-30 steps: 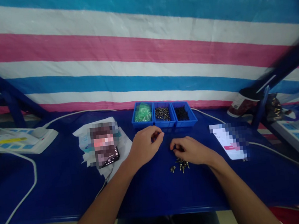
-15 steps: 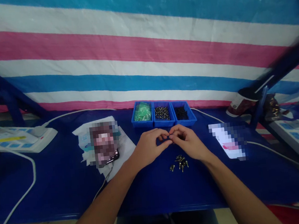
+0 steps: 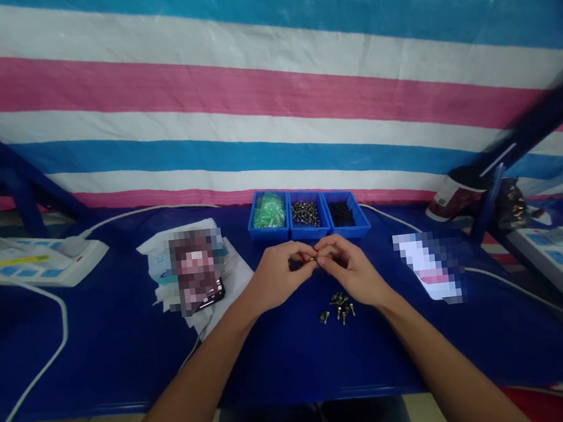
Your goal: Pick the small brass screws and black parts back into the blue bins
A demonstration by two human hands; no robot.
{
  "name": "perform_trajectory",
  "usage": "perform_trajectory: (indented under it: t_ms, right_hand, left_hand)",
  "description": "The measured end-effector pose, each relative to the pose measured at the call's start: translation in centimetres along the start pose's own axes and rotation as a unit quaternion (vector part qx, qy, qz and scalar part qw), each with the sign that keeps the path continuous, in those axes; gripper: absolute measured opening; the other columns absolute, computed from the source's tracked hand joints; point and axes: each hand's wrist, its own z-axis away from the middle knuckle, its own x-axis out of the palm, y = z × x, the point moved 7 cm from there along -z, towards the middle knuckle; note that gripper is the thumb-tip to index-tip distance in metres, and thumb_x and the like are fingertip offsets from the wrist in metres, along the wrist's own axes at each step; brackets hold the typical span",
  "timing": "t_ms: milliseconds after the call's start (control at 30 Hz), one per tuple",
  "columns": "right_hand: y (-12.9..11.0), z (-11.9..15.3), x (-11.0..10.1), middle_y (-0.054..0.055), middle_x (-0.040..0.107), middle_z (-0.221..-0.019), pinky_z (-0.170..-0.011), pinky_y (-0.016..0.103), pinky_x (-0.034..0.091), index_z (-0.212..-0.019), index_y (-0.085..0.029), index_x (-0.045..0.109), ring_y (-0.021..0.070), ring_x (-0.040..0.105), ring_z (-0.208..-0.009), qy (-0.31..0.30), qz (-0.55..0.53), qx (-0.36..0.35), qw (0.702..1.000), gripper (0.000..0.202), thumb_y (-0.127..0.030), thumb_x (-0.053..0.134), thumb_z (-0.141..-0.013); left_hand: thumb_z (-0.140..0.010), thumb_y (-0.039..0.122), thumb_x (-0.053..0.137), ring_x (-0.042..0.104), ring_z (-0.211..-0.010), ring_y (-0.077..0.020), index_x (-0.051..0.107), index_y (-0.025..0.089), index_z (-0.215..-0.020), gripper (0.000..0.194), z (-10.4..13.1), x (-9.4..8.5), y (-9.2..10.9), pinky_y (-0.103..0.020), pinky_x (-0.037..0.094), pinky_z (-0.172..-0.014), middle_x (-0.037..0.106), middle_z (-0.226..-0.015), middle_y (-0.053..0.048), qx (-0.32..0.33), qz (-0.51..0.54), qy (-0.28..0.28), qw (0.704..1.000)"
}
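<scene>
My left hand (image 3: 281, 276) and my right hand (image 3: 352, 269) meet fingertip to fingertip over the blue table (image 3: 297, 357). Between them is a small brass-coloured metal part (image 3: 312, 259), pinched by the left fingers; whatever the right fingers pinch is mostly hidden. Below the hands lies a small pile of metal pieces with black ends (image 3: 342, 305). Just beyond the hands stand three joined blue bins: one with green-tinted clear pieces (image 3: 269, 211), one with metal parts (image 3: 304, 214), one with black parts (image 3: 341, 214).
A phone (image 3: 213, 297) rests on white papers at the left. On the right lies a white, blurred-out device (image 3: 431, 272). Power strips (image 3: 83, 262) sit at both sides with white cables. A cup (image 3: 448, 197) stands at the back right.
The joined fingertips have shifted slightly left, and a brass-coloured part now shows between them. The pile and the bins stay as they were.
</scene>
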Motion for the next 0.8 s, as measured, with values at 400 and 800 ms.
perform_trajectory:
  t_ms: [400,800]
  right_hand:
    - [-0.1,-0.1,-0.3,0.002,0.066,-0.086,-0.056,0.025,0.039,-0.1,-0.021,0.064,0.0118,0.054,-0.062,0.009,0.102,0.023,0.994,0.018,-0.033,0.061,-0.088]
    - [-1.6,0.1,-0.6,0.004,0.067,-0.09,-0.052,0.025,0.042,-0.092,-0.023,0.069,0.0137,0.058,-0.064,0.074,0.157,-0.055,0.983,0.014,-0.034,0.064,-0.085]
  left_hand:
    - [-0.086,0.029,0.061,0.064,-0.074,-0.0149,0.062,0.017,-0.087,0.012,0.0,-0.7,-0.3,-0.03,0.052,-0.07,0.068,-0.081,-0.002,-0.029,0.055,0.039,0.997]
    - [-0.084,0.028,0.065,0.063,-0.069,-0.0129,0.061,0.017,-0.08,0.012,-0.1,-0.4,-0.9,-0.029,0.05,-0.067,0.067,-0.077,-0.002,-0.058,0.152,0.016,0.987]
